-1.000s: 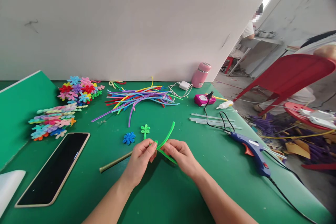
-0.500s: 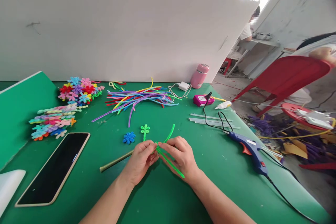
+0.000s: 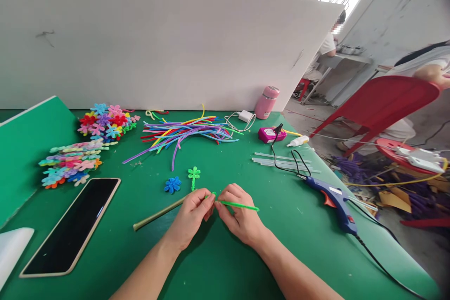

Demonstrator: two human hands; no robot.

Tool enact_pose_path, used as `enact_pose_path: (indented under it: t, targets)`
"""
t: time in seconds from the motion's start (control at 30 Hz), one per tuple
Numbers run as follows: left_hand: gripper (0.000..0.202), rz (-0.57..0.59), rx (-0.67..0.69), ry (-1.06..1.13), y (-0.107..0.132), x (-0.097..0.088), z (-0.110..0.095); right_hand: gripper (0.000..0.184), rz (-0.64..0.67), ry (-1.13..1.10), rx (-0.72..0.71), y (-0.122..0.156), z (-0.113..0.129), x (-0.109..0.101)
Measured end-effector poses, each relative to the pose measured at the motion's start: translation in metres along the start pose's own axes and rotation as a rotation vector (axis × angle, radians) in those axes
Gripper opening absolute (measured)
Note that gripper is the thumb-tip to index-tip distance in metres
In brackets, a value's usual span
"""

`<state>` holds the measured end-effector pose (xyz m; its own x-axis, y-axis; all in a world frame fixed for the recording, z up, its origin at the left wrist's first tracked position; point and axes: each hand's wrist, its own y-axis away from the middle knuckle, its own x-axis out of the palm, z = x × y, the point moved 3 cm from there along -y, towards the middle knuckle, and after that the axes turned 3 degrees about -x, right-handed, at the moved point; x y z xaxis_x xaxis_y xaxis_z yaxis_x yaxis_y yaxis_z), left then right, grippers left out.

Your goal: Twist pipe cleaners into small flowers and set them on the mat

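Note:
Between my hands is a bright green pipe cleaner [image 3: 241,206], its straight length running to the right across my right hand. My left hand [image 3: 191,218] pinches its bent end, a little of which shows above the fingertips. With thumb and fingers pressed together, my right hand [image 3: 241,213] grips the same pipe cleaner close by. Just beyond my left hand lie a green leaf-shaped pipe cleaner piece [image 3: 193,176] and a blue pipe cleaner flower [image 3: 172,185]. A thin olive-green stick [image 3: 158,214] rests on the table, its right end hidden by my left hand.
Loose coloured pipe cleaners [image 3: 190,131] lie at the back, with finished flowers [image 3: 105,119] to their left. A phone [image 3: 72,227] is at the left. On the right are a glue gun [image 3: 333,201] with its cord, glue sticks [image 3: 281,163] and a pink bottle [image 3: 267,102]. A person sits on a red chair [image 3: 378,103].
The green pipe cleaner's free length has swung from pointing down and right to nearly level. The second strand that stuck up behind my right hand no longer shows.

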<state>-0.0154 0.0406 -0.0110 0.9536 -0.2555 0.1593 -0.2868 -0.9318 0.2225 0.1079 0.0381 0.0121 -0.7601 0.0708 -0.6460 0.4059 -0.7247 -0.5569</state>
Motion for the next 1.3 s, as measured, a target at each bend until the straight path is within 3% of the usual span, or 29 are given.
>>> enact_pose_path:
  t: [0.27,0.4,0.47,0.67,0.8,0.97,1.07,1.3]
  targets:
    - [0.03,-0.001,0.165,-0.34,0.007,0.001,-0.016,0.027,0.034,-0.725,0.509,0.003,-0.008,0.013]
    - [0.029,-0.037,0.193,-0.377,0.007,0.001,-0.019,0.029,0.01,-1.029,0.761,0.005,-0.01,0.023]
    - [0.029,-0.051,0.158,-0.282,0.005,0.0,-0.015,0.03,0.0,-1.08,0.777,0.004,-0.008,0.024]
    - [0.024,-0.047,0.061,0.193,-0.001,-0.003,-0.003,0.033,0.005,-1.047,0.649,-0.001,-0.003,0.023]
    - [0.023,-0.066,0.022,0.245,-0.001,-0.005,-0.004,0.032,0.008,-1.067,0.63,0.003,-0.006,0.024]
    - [0.023,-0.102,0.018,0.302,-0.002,-0.006,-0.007,0.031,-0.209,-1.108,0.749,0.007,-0.02,0.022]
    - [0.023,-0.092,0.03,0.362,-0.003,-0.005,-0.008,0.032,-0.274,-1.185,0.846,0.007,-0.023,0.022]
    - [0.019,-0.081,0.032,0.3,-0.003,-0.004,-0.007,0.032,-0.272,-1.197,0.88,0.007,-0.023,0.024]
